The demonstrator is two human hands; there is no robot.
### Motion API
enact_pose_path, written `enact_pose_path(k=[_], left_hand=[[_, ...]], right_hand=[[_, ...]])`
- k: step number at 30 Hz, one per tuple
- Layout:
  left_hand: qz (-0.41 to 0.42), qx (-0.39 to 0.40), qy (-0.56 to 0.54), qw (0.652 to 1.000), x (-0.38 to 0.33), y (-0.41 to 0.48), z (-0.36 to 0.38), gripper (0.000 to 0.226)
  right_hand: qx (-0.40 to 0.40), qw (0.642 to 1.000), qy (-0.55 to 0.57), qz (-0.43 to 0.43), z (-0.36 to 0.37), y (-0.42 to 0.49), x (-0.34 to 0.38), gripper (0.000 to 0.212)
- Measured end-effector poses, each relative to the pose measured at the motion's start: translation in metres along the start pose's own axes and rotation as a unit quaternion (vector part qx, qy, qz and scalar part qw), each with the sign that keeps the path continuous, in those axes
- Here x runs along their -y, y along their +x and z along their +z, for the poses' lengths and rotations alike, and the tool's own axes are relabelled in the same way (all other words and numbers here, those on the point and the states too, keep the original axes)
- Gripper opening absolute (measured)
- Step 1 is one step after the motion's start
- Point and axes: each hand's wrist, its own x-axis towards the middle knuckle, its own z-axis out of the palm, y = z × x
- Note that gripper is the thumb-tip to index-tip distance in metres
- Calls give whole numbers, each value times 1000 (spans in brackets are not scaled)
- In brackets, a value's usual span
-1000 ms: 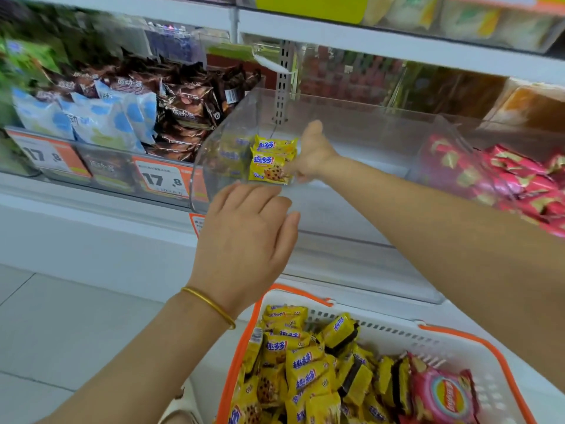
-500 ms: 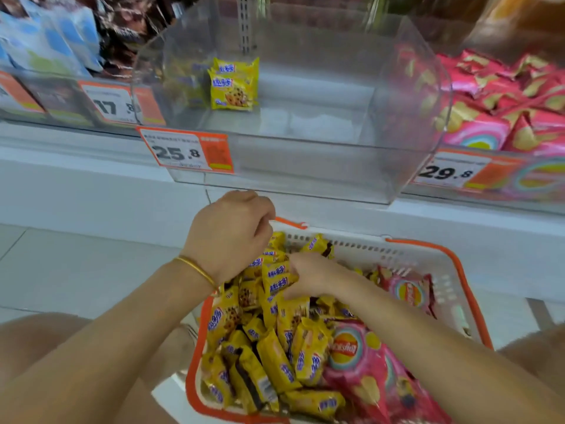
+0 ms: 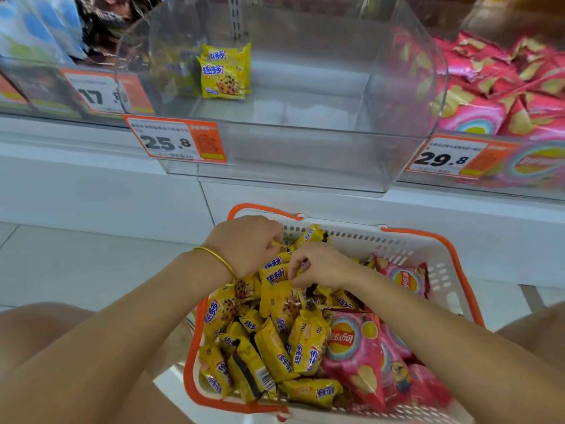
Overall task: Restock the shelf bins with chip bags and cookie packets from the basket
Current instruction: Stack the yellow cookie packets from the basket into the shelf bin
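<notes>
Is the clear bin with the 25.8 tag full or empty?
Nearly empty: the clear bin holds only a couple of yellow cookie packets at its back left; the rest is bare.

Head-worn wide view, downward and forward, close above the basket (image 3: 397,240), shelf bin (image 3: 305,154) just beyond

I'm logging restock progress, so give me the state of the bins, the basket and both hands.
Middle bin: nearly empty, two cookie packets standing inside.
Right bin: stocked with chip bags.
Basket: full of loose packets.
Left hand: grips one of the loose packets.
Right hand: grips one of the loose packets.
</notes>
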Motion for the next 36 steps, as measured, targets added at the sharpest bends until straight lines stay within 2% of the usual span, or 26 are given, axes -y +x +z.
enact_pose_path(k=[3, 6, 8, 10, 12, 15, 18, 21, 22, 23, 24, 26, 29, 32, 35, 36], left_hand=[[-25, 88, -47, 995, 2, 1, 0, 41], [-77, 131, -158, 976, 7, -1, -5, 60], [-87, 120, -218, 965, 11, -3, -11, 53], [-70, 86, -251, 962, 12, -7, -20, 35], [-41, 58, -281, 957, 10, -12, -34, 23], [13, 14, -347, 938, 1, -22, -67, 19], [77, -70, -410, 906, -9, -34, -112, 20], [51, -229, -438, 868, 3, -32, -150, 23], [27, -305, -407, 860, 13, -26, -156, 25], [-2, -371, -328, 869, 25, -19, -159, 28], [-34, -396, -228, 889, 36, -13, -158, 34], [-75, -358, -105, 925, 49, -3, -147, 44], [-112, -312, -71, 941, 54, 4, -128, 51], [-128, -299, -54, 944, 57, 9, -120, 39], [-118, -315, -37, 941, 57, 12, -118, 33], [-120, -314, -35, 941, 58, 12, -118, 32]], right_hand=[[-29, 992, 124, -7, -10, -6, 2, 15], [-61, 956, 287, 16, -23, -18, 9, 17], [-76, 915, 395, 26, -32, -28, 16, 15], [-79, 888, 453, 30, -42, -39, 25, 14], [-46, 904, 424, 20, -54, -51, 36, 16], [7, 951, 306, -43, -79, -69, 67, 38], [-32, 975, 176, -128, -116, -83, 118, 28], [-114, 967, 131, -185, -161, -81, 159, 22], [-150, 959, 149, -187, -176, -72, 166, 20], [-186, 951, 171, -179, -189, -57, 171, 17], [-213, 945, 188, -159, -198, -37, 173, 13], [-212, 951, 205, -91, -205, 15, 174, 12], [-138, 969, 206, 13, -191, 93, 166, 20], [-206, 959, 190, 36, -175, 150, 154, 26], [-257, 964, 34, 67, -173, 170, 152, 41], [-260, 962, 20, 76, -172, 173, 154, 42]])
